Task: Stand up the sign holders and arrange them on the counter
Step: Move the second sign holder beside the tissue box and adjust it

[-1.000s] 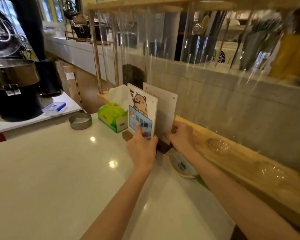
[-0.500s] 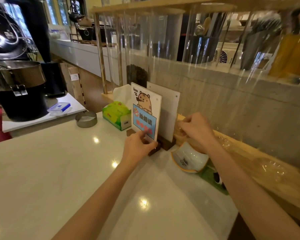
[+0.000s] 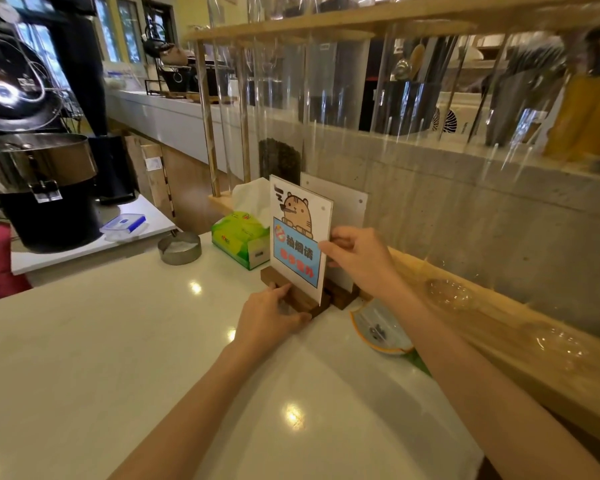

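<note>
The head view shows a glossy white counter [image 3: 101, 358] running to a concrete wall, with a wooden ledge [image 3: 499, 327] along it. A tiger sign holder [image 3: 300, 233] stands upright on its wooden base, just in front of a blank sign holder [image 3: 347, 209]. A green tissue box [image 3: 238, 237] sits beside them. The left hand [image 3: 269, 315] clasps the base; the right hand [image 3: 359, 259] pinches the tiger panel's right edge. Half a second earlier the right hand was at the ledge, off the panel.

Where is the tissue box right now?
In the head view, the tissue box sits on the counter left of the tiger sign, with the round metal tin on its other side.
</note>
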Tool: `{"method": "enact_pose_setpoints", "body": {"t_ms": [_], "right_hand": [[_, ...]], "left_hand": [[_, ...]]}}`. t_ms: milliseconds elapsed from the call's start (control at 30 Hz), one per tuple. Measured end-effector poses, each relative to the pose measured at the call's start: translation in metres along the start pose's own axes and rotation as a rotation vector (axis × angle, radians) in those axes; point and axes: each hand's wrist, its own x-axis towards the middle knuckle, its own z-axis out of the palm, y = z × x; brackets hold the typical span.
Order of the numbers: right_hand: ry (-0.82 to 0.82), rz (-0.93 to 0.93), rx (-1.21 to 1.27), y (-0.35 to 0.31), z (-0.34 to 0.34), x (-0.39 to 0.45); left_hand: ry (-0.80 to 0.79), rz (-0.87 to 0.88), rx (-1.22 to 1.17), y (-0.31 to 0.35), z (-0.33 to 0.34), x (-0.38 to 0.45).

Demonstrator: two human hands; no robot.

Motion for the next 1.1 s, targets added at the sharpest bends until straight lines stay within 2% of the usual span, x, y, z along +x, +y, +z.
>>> {"method": "enact_pose_setpoints", "body": {"t_ms": [367,900,1000,1100], "right_hand": [[-0.038,0.011,0.079,0.003,-0.012,-0.002],[-0.039,0.005,0.041,0.002,-0.023,-0.011],[-0.102,0.085,0.039,0.006,-0.033,-0.01],[-0.15,0.194,-0.09,0.016,-0.048,-0.01]], "left_hand": [[0.098,0.028,-0.018,0.005,0.013,-0.001],[0.115,-0.044,-0.038,0.013,0.025,-0.003],[0.108,-0.039,-0.032,0.013,0.025,-0.004],[0.115,-0.043,-0.005,0.014,0.025,-0.004]]}}
